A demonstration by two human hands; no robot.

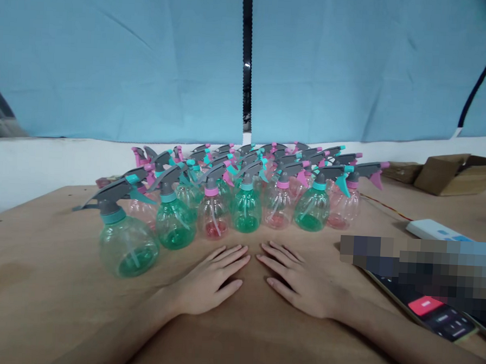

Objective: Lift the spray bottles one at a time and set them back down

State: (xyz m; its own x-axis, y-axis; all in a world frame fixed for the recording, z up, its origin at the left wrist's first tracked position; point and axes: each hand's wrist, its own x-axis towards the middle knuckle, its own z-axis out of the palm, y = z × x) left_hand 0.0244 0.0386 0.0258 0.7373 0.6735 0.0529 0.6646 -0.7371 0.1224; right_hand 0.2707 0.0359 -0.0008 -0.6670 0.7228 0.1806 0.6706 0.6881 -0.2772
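My left hand point(211, 281) lies flat on the wooden table point(235, 339), fingers stretched out and holding nothing. Opposite it, my right hand point(303, 285) rests the same way, palm down, with a gap between the two. Just beyond them stand several clear spray bottles in rows, green or pink, with grey trigger heads. Nearest the left hand are a green spray bottle point(129, 246) at the front left corner and another green bottle point(175, 224). A pink spray bottle point(215, 218) and a green one point(246, 206) stand ahead of my fingertips. Bottles at the back are partly hidden.
On the right lie a phone point(443, 315) with a lit screen, partly pixelated, and a white power strip point(436, 230). A thin cable point(388, 208) runs behind. An open cardboard box point(443, 173) sits at the far right. Blue sheeting point(151, 63) covers the wall.
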